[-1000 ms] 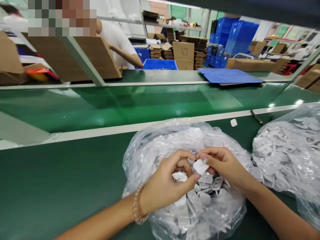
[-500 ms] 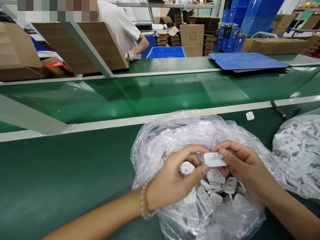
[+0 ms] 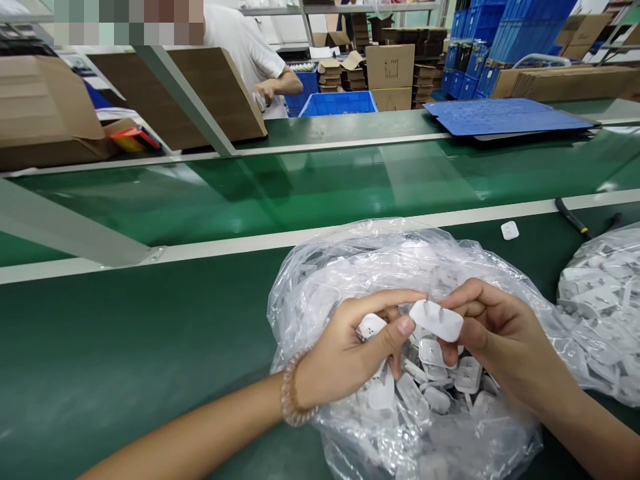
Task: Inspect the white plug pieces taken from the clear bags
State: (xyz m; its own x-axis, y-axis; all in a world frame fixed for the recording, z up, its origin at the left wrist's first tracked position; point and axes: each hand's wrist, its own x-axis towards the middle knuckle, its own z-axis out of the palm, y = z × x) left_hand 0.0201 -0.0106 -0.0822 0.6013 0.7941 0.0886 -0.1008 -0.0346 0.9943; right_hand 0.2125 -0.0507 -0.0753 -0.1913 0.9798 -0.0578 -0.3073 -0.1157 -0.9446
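A clear plastic bag (image 3: 350, 267) full of small white plug parts lies open on the green table in front of me. Over its mouth, my right hand (image 3: 500, 337) pinches one white plug part (image 3: 436, 320) with two metal prongs facing up. My left hand (image 3: 350, 353), with a bead bracelet on the wrist, touches the left end of that part with forefinger and thumb. The same hand has another white plug part (image 3: 371, 325) tucked in its curled fingers. More white parts (image 3: 440, 387) lie loose in the bag just below both hands.
A second bag of white parts (image 3: 605, 300) lies at the right edge. One loose white part (image 3: 510, 231) and a black tool (image 3: 573, 218) lie near the green conveyor belt (image 3: 300, 187). Beyond it are cardboard boxes (image 3: 45, 113), a blue sheet (image 3: 505, 115), a blue bin (image 3: 337, 103) and a person in white (image 3: 250, 47).
The white part in my right hand has turned so its prongs face up, and both hands have shifted slightly right. The person across the belt has drawn a hand in.
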